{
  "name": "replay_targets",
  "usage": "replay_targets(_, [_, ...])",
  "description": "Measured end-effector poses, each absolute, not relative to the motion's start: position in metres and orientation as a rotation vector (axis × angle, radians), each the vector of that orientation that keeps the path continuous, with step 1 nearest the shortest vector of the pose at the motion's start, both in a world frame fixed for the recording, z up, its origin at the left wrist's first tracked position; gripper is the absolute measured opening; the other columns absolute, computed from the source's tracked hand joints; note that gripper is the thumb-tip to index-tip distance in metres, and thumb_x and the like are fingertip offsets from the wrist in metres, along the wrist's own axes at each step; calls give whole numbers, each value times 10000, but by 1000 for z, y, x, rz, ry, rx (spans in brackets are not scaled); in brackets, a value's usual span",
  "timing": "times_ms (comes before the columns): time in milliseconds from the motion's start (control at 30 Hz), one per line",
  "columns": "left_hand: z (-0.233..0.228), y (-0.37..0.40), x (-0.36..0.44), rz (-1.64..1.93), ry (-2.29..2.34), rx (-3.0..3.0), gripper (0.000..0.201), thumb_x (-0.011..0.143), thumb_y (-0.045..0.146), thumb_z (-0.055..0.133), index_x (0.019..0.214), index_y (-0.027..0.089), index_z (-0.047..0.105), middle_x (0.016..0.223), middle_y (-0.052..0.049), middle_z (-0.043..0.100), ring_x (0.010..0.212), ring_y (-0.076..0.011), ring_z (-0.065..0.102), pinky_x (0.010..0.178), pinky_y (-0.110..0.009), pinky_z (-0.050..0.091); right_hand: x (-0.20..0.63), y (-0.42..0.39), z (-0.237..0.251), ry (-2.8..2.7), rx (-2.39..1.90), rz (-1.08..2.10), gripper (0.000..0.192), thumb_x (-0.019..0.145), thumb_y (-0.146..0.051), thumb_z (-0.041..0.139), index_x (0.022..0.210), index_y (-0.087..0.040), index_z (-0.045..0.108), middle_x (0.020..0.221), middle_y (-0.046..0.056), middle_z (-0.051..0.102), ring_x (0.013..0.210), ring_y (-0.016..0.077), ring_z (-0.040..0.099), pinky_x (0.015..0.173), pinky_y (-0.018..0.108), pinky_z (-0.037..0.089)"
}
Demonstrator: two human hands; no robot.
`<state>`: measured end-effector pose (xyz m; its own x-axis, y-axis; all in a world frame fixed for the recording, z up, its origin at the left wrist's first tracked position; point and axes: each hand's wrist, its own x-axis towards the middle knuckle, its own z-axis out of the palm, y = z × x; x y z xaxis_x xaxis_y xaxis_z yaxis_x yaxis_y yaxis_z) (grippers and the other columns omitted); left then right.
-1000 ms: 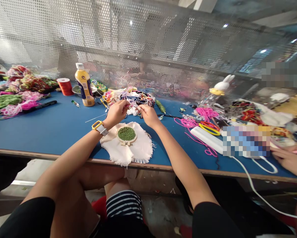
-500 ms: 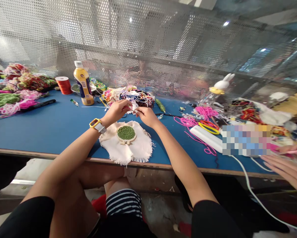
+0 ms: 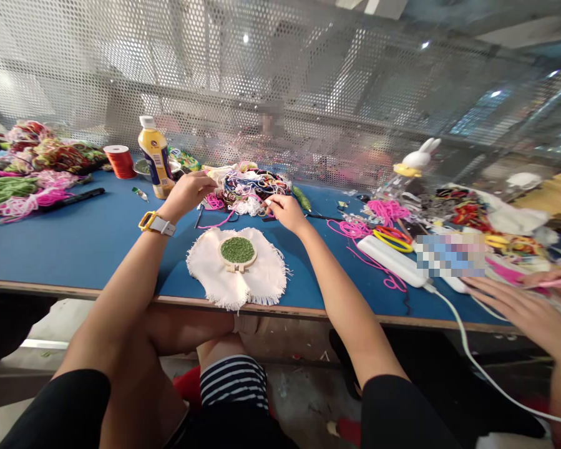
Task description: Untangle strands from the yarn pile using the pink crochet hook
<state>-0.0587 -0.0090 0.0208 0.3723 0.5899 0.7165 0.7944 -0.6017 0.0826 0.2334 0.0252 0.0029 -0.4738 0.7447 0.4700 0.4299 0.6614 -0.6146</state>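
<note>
My left hand (image 3: 189,193), with a yellow watch on the wrist, hovers by the yellow bottle (image 3: 155,157). Its fingers are curled closed, and anything pinched in them is too fine to see. My right hand (image 3: 284,212) pinches a strand at the near edge of the tangled multicolour yarn pile (image 3: 254,185). Between the hands lie loose pink strands (image 3: 214,203). In front of both hands a small wooden embroidery hoop (image 3: 237,251) filled with green stitching rests on a frayed cream cloth (image 3: 261,280) near the table's front edge.
The blue table (image 3: 83,237) carries yarn heaps (image 3: 22,174) at far left, a red thread spool (image 3: 120,161), a black pen (image 3: 72,199), a white power strip (image 3: 392,262) with cord, pink cord and a rabbit figure (image 3: 418,161). Another person's hands (image 3: 514,305) work at right. Perforated metal screen behind.
My hands were together at the yarn pile; the left hand has moved left and away toward the bottle, and the right stays at the pile. The other person's hand reached further onto the table.
</note>
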Motion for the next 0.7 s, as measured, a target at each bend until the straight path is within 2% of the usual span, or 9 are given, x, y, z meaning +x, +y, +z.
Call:
replay_targets(200, [23, -15, -40, -1067, -1185, -2345, 282, 896, 257, 464, 808, 156, 712, 787, -85, 671, 751, -188, 605, 706, -308, 466, 231, 22, 2, -2183, -896, 588, 230, 858, -232, 452, 716, -153, 615, 687, 40, 669, 564, 106, 520, 607, 257, 391])
replay_targets(400, [14, -17, -24, -1033, -1194, -2366, 258, 899, 236, 475, 835, 166, 715, 816, -76, 681, 773, -185, 616, 690, -281, 452, 230, 21, 1, -2173, -874, 606, 206, 844, -208, 443, 787, -148, 632, 677, 35, 679, 560, 125, 541, 604, 245, 418])
replay_targets(567, [7, -18, -10, -964, -1171, -2399, 285, 930, 248, 449, 864, 189, 720, 797, -61, 670, 778, -179, 611, 672, -275, 438, 226, 17, -1, -2212, -857, 583, 229, 867, -251, 456, 749, -150, 623, 669, 32, 669, 538, 116, 508, 574, 241, 396])
replay_targets(700, [13, -20, -14, -908, -1193, -2311, 193, 896, 272, 545, 978, 216, 710, 893, -74, 678, 870, -225, 599, 804, -359, 428, 228, 20, -2, -2193, -864, 550, 244, 866, -268, 454, 746, -145, 628, 676, 30, 661, 543, 105, 502, 579, 247, 382])
